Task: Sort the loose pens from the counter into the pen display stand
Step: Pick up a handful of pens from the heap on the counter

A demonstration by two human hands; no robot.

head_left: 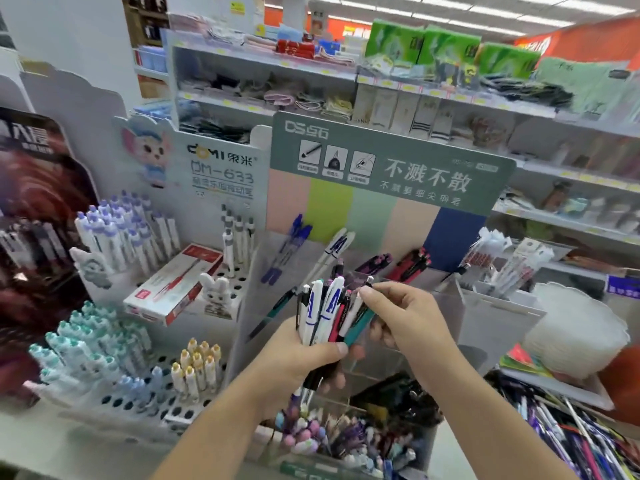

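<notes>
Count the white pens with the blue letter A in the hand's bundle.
2, side by side in the bundle the left hand grips: one white pen on the left, the other just right of it. More may be hidden behind the other pens.

Left hand [304, 355], right hand [401, 320]: bare, forearms unsleeved, nothing worn.

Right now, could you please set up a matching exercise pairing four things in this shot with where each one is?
Things:
1. bundle of pens
2. teal pen
3. red and white box
4. yellow-capped pens

Places:
A. standing in the holed stand, lower left
B. gripped in the left hand
C. lying on the stand beside the rabbit figure
D. pinched by the right hand

Pairs: 1-B, 2-D, 3-C, 4-A
</notes>
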